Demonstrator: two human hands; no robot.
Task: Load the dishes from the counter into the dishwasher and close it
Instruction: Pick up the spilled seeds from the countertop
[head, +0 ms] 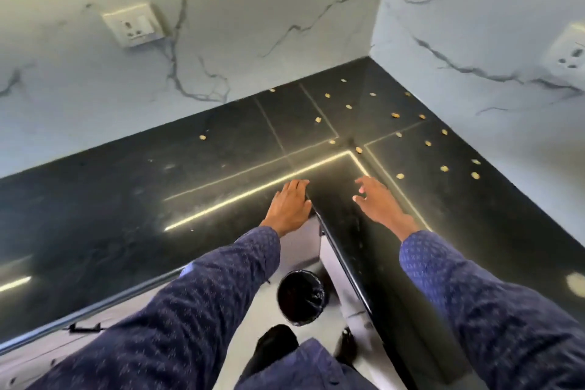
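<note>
Neither grip has anything in it: we see the left hand (289, 204) lying flat, fingers straight, at the inner corner edge of the black counter (126, 199), while the right hand (378, 199) hovers over the other wing of that counter with its fingers loosely spread. Dishes? We can't spot a single one on the counter, and no dishwasher shows either. Small yellowish bits (400, 176) (we cannot tell what they are) dot the far corner. Down on the pale floor, between the arms, stands a black bin (300, 298). Two wall sockets (133, 25) sit on the marble-look walls.
</note>
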